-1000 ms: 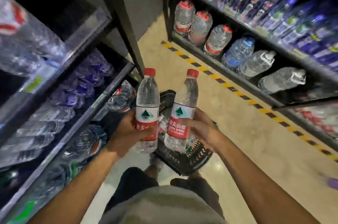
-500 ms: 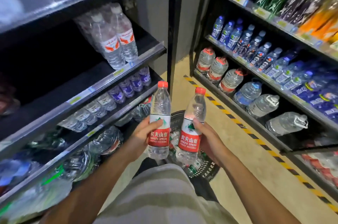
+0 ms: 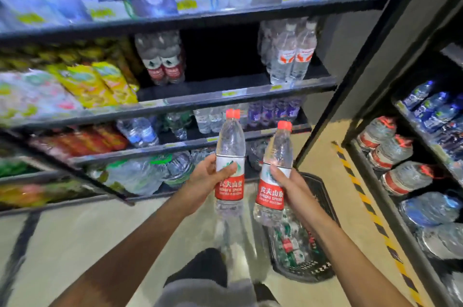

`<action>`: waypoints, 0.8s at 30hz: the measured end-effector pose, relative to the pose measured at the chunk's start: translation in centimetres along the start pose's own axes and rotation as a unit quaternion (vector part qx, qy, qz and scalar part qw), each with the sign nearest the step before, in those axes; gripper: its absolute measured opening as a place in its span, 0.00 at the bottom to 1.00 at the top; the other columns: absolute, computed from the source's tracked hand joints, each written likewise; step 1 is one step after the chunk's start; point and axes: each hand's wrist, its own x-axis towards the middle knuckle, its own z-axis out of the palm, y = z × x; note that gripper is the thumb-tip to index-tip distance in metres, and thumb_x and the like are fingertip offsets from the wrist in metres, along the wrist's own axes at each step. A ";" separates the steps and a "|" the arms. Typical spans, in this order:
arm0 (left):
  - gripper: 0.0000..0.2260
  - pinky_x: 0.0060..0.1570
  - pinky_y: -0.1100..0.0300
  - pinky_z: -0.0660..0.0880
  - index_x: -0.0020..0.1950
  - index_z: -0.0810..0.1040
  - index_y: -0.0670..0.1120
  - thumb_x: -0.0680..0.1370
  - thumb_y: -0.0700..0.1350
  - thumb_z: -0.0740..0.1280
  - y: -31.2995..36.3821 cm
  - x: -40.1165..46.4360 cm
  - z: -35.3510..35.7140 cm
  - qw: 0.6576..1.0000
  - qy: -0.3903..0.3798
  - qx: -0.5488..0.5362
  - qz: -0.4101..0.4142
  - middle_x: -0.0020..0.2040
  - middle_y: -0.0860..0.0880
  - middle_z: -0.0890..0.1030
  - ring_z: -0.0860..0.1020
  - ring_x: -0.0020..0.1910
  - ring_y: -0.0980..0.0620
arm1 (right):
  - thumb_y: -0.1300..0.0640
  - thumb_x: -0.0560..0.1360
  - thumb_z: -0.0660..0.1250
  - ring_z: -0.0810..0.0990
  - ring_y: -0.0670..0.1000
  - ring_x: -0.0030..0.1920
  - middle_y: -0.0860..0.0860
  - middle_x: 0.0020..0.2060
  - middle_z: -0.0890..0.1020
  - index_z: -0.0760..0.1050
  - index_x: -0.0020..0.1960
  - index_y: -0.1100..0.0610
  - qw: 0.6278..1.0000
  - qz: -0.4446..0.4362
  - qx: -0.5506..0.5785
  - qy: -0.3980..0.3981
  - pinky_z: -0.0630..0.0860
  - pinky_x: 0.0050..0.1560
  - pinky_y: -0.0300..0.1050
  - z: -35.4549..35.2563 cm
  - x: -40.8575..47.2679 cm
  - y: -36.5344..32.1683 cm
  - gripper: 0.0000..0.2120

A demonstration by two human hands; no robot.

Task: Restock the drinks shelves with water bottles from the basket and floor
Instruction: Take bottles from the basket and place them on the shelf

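— What is carried by the middle shelf?
— Red-labelled bottles are stood left of its dark gap, orange-labelled bottles right.
— And the floor?
— A black basket is set below that shelf.

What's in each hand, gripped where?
Left hand grips one water bottle at its label band. Right hand grips a second bottle at its label too. Both upright, caps on.

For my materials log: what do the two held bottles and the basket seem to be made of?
Left bottle and right bottle: likely clear glossy plastic, see-through with glints; red caps, red-and-white printed labels. Basket: black openwork, probably moulded plastic; blur leaves it open.
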 end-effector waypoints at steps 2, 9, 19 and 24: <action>0.21 0.45 0.57 0.82 0.60 0.78 0.43 0.70 0.48 0.76 0.6 -1.1 -2.6 1.000 0.024 -0.002 0.015 0.53 0.45 0.87 0.85 0.50 0.49 | 0.42 0.69 0.75 0.83 0.58 0.61 0.53 0.58 0.86 0.76 0.67 0.53 1.000 -0.003 -0.015 -0.022 0.77 0.66 0.58 3.0 0.5 -0.6 0.30; 0.22 0.43 0.61 0.81 0.63 0.78 0.45 0.72 0.47 0.77 3.5 -1.6 -12.5 0.996 0.057 0.004 0.067 0.53 0.45 0.87 0.86 0.50 0.50 | 0.42 0.68 0.74 0.85 0.57 0.58 0.54 0.56 0.87 0.78 0.65 0.55 0.994 -0.010 -0.078 -0.075 0.78 0.64 0.60 13.2 3.8 -3.1 0.29; 0.27 0.58 0.46 0.81 0.65 0.79 0.46 0.68 0.52 0.80 7.0 0.3 -23.9 0.992 0.070 -0.011 0.100 0.58 0.43 0.86 0.84 0.58 0.41 | 0.49 0.66 0.81 0.86 0.57 0.54 0.54 0.54 0.87 0.80 0.62 0.53 0.990 -0.067 -0.075 -0.095 0.82 0.57 0.56 24.9 9.4 -4.5 0.26; 0.25 0.58 0.49 0.81 0.67 0.78 0.49 0.71 0.48 0.78 8.6 1.7 -25.4 0.991 0.061 0.002 0.119 0.58 0.46 0.86 0.84 0.57 0.45 | 0.45 0.62 0.81 0.87 0.51 0.52 0.49 0.51 0.88 0.84 0.56 0.50 0.986 -0.084 -0.113 -0.087 0.80 0.45 0.40 25.9 11.4 -5.7 0.25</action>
